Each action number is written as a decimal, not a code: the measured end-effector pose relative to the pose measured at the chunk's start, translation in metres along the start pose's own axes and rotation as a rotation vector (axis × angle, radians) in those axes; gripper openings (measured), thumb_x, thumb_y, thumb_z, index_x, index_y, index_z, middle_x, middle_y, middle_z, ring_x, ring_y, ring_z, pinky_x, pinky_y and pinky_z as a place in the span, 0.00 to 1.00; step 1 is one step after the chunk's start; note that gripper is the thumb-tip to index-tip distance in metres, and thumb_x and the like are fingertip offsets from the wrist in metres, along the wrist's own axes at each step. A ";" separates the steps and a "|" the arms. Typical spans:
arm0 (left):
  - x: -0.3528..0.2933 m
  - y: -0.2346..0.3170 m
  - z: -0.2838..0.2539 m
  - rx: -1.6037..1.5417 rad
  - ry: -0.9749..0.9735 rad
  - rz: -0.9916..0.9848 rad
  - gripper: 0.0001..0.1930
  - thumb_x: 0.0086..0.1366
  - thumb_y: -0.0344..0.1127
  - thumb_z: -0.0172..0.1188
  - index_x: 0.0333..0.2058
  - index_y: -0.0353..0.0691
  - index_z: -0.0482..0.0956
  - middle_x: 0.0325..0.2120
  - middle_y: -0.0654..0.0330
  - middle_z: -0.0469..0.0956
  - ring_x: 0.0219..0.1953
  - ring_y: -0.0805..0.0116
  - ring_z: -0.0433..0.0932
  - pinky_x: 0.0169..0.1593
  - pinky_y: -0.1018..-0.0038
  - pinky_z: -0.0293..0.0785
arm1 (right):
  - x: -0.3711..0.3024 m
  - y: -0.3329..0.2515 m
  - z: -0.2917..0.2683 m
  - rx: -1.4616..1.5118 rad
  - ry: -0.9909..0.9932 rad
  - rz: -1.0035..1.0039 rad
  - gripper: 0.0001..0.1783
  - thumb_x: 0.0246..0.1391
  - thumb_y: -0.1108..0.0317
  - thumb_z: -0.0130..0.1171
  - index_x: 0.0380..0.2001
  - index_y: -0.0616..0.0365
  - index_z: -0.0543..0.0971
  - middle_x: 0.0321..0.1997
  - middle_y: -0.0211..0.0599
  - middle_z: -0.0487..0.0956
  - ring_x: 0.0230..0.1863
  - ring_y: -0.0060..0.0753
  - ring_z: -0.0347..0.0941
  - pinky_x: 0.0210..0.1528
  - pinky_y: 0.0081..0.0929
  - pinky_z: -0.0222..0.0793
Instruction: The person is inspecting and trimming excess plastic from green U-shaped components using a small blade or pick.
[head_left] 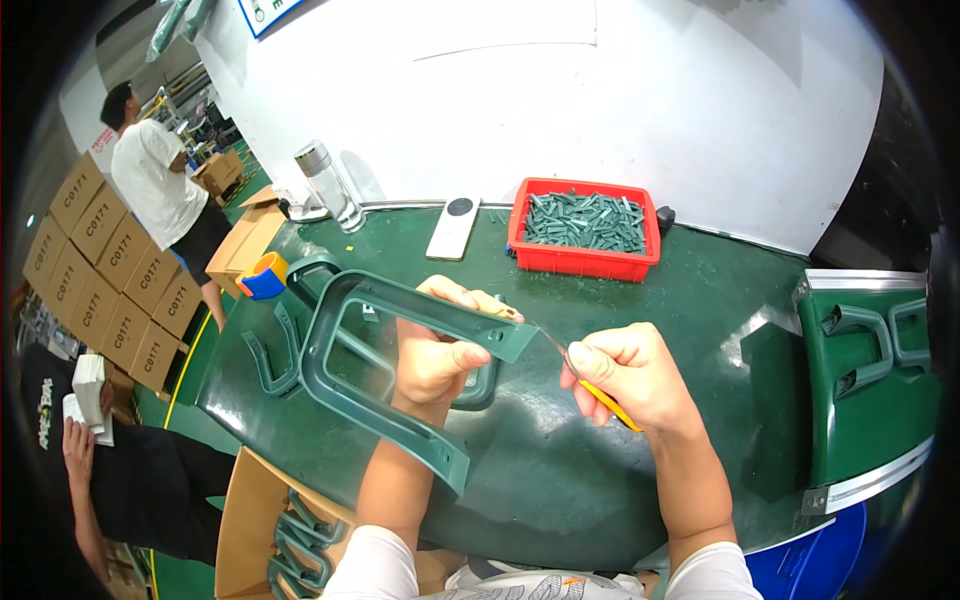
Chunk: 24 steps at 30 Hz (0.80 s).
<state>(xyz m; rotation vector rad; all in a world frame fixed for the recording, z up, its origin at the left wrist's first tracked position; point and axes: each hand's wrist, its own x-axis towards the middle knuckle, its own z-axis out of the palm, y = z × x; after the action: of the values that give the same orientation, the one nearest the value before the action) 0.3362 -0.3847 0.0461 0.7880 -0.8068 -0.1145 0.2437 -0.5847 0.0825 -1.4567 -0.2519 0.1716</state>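
My left hand (435, 350) grips a green U-shaped plastic handle (400, 428) by its upper arm, raised above the green table. The handle's curved end points left, and its flat tip reaches toward my right hand. A tan cover sits on a left finger. Pinched in my right hand (630, 375) is a knife (612, 404) with a yellow handle and a thin metal blade. The blade's point is close to the handle's tip; whether they touch I cannot tell. More green handles (480, 388) lie on the table behind and beside my left hand.
A red bin (585, 262) of small green pieces stands at the back, beside a phone (455, 228) and a bottle (330, 187). An open carton (240, 520) of green handles sits lower left. Two people (160, 170) are at left; a rack (865, 400) holds handles at right.
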 end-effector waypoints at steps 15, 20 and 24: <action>0.000 0.001 -0.001 0.065 0.042 -0.037 0.23 0.43 0.23 0.72 0.37 0.36 0.69 0.33 0.46 0.79 0.39 0.54 0.79 0.46 0.60 0.75 | 0.001 0.003 0.003 -0.016 0.026 -0.006 0.22 0.59 0.53 0.53 0.22 0.61 0.78 0.13 0.28 0.72 0.12 0.14 0.64 0.15 0.14 0.58; -0.001 0.001 -0.001 0.100 0.059 -0.040 0.27 0.41 0.29 0.74 0.37 0.36 0.67 0.32 0.45 0.78 0.37 0.54 0.80 0.45 0.62 0.76 | 0.003 0.003 0.001 0.006 0.080 0.021 0.21 0.59 0.54 0.53 0.22 0.62 0.77 0.13 0.29 0.72 0.12 0.14 0.64 0.15 0.14 0.59; -0.001 0.003 0.001 0.099 0.065 -0.045 0.27 0.41 0.29 0.75 0.37 0.36 0.67 0.32 0.45 0.78 0.37 0.54 0.80 0.45 0.63 0.76 | 0.002 0.002 0.002 0.000 0.065 0.017 0.21 0.59 0.54 0.53 0.22 0.61 0.77 0.13 0.29 0.72 0.12 0.14 0.64 0.15 0.14 0.59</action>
<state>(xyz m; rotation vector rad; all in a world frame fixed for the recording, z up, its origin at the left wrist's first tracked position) 0.3343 -0.3829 0.0479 0.8998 -0.7376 -0.0892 0.2455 -0.5817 0.0806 -1.4625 -0.1867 0.1377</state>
